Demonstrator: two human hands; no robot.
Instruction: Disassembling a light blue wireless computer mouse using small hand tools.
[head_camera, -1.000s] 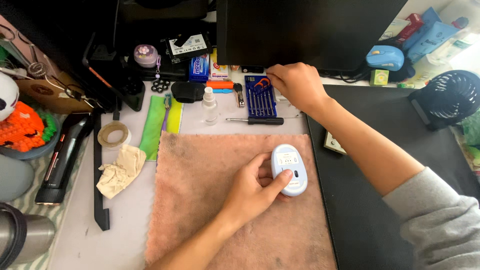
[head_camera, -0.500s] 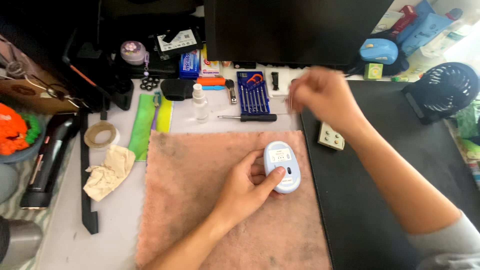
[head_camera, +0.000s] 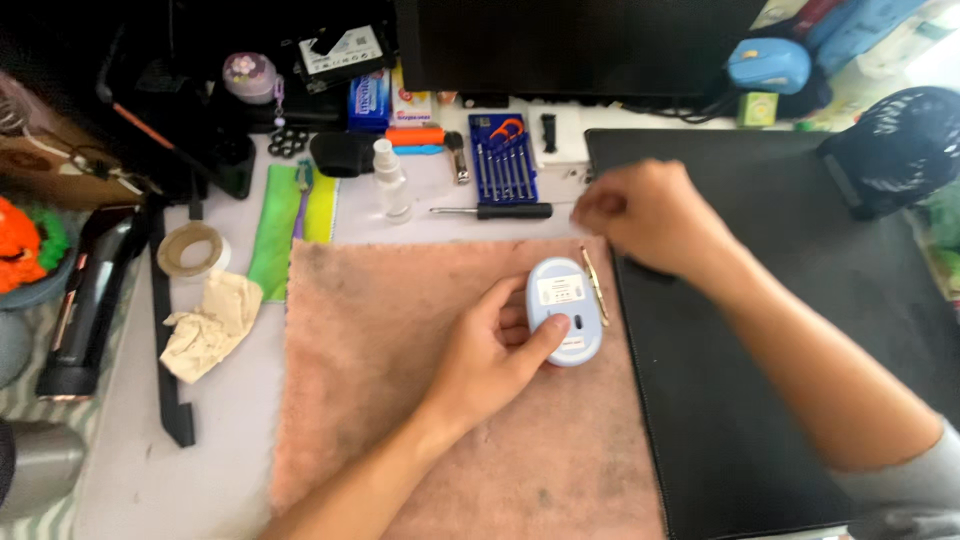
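While left hand steadies mouse, screwdriver lies near

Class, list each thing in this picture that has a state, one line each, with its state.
Pale blue computer mouse: upside down on the pink cloth, steadied by the left hand.
Right hand: closed; contents hidden.
Blue screwdriver case: open.
Black-handled screwdriver: lying loose.
Clear spray bottle: upright, capped.

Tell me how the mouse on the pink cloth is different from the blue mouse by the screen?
The pale mouse lies upside down on the pink cloth, gripped by the left hand; the darker blue mouse sits right way up, untouched, at the desk's back. Both are rounded and bluish.
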